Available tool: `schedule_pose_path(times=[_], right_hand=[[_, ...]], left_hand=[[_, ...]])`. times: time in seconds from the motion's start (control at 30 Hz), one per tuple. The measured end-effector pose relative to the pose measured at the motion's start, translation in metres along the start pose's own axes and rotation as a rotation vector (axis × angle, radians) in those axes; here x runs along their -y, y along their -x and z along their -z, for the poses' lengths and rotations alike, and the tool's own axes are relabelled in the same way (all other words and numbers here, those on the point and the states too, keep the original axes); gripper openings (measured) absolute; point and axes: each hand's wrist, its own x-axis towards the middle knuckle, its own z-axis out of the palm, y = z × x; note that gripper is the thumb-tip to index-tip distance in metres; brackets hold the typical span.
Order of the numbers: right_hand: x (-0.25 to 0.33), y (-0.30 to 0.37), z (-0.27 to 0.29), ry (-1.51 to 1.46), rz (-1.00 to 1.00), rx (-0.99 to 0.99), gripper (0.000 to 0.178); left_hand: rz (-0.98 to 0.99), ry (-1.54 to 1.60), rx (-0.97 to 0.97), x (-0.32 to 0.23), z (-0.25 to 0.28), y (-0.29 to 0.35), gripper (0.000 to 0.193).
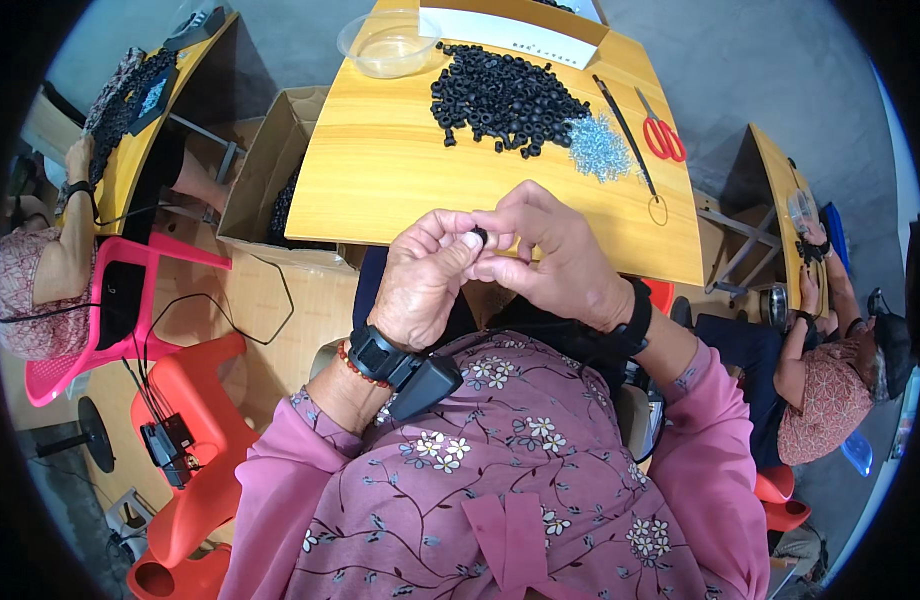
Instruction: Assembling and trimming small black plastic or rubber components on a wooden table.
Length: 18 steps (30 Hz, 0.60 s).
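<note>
Over the near edge of the table, both my hands meet in front of my body. My left hand [425, 275] pinches a small black round piece [480, 236] between thumb and fingers. Close against it, the fingers of my right hand [555, 250] are curled in; what lies between their tips is hidden. Beyond my hands, a pile of the same kind of small black pieces [500, 95] spreads over the yellow wooden table [370, 170]. A heap of tiny shiny light-blue pieces [599, 150] touches its right side.
Right of the heaps lie a thin black rod [625, 130] with a wire loop and red-handled scissors [663, 135]. A clear plastic bowl [390, 50] and a white box [510, 35] stand at the back. A cardboard box [270, 170] stands left. People work at tables on both sides.
</note>
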Motion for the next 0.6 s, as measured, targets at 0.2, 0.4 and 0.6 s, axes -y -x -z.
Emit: schedule_pose_path(times=[0.2,0.4,0.6], right_hand=[[-0.003,-0.004,-0.010,0.201,0.161,-0.080,0.030],[-0.010,-0.008,-0.017,0.272,0.220,-0.108,0.028],[-0.014,-0.009,-0.020,0.346,0.290,-0.113,0.028]], left_hand=[[0.127,0.099,0.011,-0.003,0.007,0.001,0.021],[0.166,0.157,-0.037,-0.006,0.004,0.003,0.022],[0.090,0.128,-0.046,-0.006,0.002,0.005,0.019]])
